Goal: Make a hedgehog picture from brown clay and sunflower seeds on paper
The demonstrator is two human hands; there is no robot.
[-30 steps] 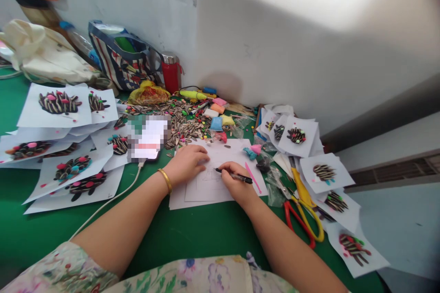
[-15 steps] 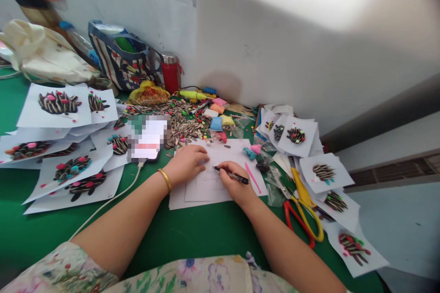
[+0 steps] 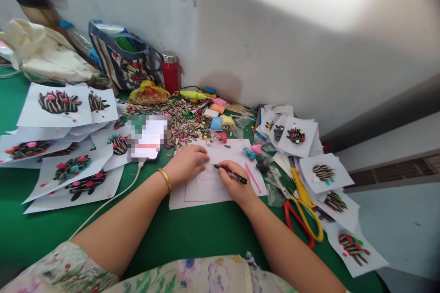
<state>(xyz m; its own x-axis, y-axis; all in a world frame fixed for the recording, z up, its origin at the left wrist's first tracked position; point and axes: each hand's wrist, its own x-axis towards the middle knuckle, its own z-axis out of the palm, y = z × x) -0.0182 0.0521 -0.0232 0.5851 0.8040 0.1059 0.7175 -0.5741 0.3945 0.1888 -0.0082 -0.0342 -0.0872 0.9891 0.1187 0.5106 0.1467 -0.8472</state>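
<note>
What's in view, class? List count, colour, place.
Paper sheets: two or more, white, centre
Slim pen: one, black, over sheets
Slim stick: one, pink, on sheets
Striped seeds: many, dark, behind sheets
Square packets: five, mixed, beside seeds
Metal scissors: one, red-yellow, right
Decorated papers: many, white, both sides
Flat phone: one, pixelated, left
Metal flask: one, red, rear
Striped bag: one, blue-white, rear
Cloth bag: one, cream, left
Table: one, green, below
Left grip: one, on sheets
Right grip: one, around pen
</note>
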